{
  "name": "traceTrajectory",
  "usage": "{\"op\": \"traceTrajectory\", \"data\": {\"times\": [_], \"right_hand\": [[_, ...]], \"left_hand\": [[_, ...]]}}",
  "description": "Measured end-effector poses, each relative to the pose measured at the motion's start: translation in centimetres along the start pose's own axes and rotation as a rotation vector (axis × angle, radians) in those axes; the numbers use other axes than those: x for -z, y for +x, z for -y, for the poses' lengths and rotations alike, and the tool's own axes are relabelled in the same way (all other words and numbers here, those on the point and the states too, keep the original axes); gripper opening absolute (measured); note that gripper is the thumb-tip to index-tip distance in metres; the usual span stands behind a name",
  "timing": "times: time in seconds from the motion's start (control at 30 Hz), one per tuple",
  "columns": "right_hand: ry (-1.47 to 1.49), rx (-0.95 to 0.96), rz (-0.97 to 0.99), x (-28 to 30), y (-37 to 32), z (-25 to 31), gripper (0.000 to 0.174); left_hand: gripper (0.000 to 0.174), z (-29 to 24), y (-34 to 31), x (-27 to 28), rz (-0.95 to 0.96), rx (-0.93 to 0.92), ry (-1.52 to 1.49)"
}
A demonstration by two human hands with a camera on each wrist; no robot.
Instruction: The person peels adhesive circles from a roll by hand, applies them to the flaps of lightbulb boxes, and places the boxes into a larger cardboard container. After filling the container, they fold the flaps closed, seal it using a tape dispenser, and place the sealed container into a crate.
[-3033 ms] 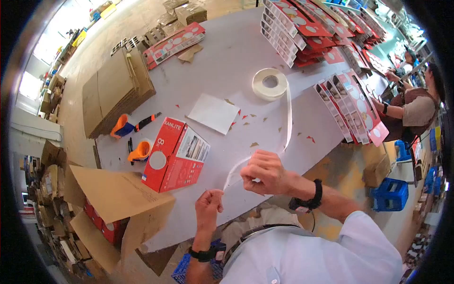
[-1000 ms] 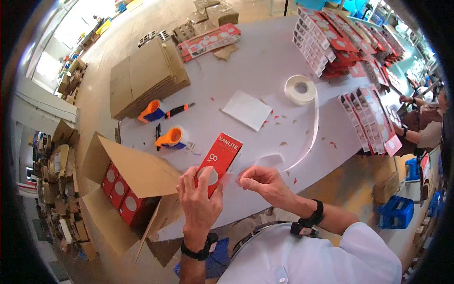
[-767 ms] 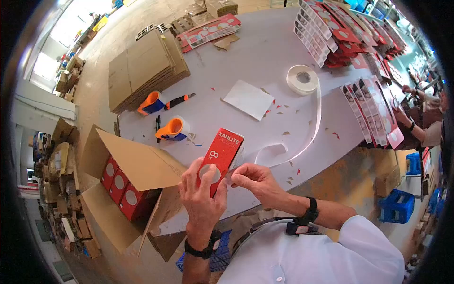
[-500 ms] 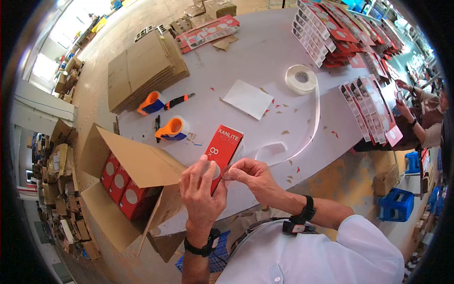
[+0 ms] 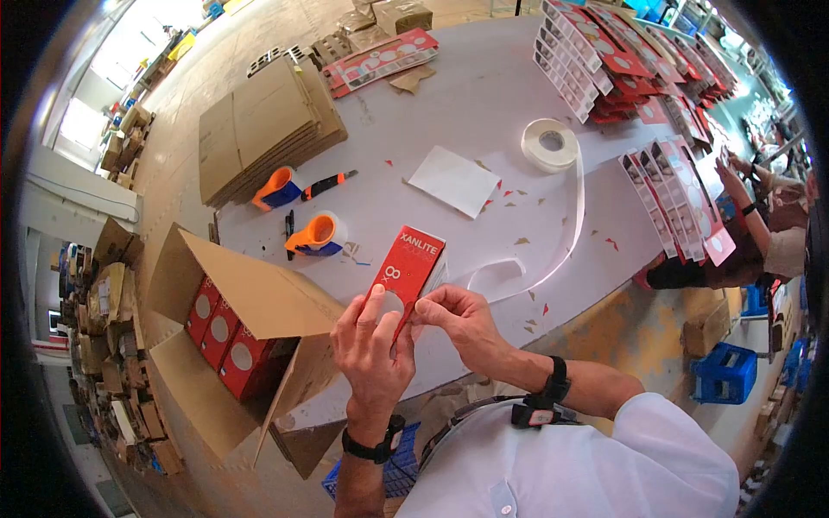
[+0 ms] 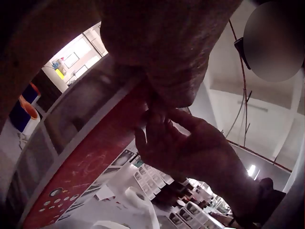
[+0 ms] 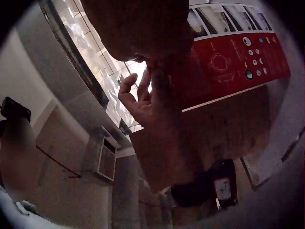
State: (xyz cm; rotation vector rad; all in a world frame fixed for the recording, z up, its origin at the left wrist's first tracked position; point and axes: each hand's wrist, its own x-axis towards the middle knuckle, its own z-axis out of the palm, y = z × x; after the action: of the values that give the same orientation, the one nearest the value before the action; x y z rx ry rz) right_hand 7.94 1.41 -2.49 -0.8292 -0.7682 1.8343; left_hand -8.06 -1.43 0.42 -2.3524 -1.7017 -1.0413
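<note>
A red XANLITE carton stands at the table's near side, marked "x8". My left hand grips it, fingers spread over its printed face. At the carton's near right edge, the thumb and forefinger of my right hand pinch a small clear sticker, mostly hidden by the fingertips. In the left wrist view the right hand meets the red carton at its edge. The right wrist view shows the carton's red side with its photo strip. A white strip trails from a roll.
An opened cardboard box with several red cartons stands at left. Two orange-and-blue tape dispensers and a cutter lie behind it. Folded cardboard, a white sheet and red packaging stacks lie around. Another person works at right.
Three seconds ago both hands were at the white strip. Since then the left hand has taken hold of the carton, and the right hand has come to its edge with the sticker.
</note>
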Motion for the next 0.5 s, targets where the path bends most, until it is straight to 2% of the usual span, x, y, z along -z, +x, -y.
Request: {"op": "traceTrajectory", "data": {"times": [0.5], "right_hand": [[0.018,-0.02,-0.008,0.14,-0.02,0.04,0.015]], "left_hand": [[0.029,-0.2,-0.2,0.02,0.027,-0.016,0.068]]}}
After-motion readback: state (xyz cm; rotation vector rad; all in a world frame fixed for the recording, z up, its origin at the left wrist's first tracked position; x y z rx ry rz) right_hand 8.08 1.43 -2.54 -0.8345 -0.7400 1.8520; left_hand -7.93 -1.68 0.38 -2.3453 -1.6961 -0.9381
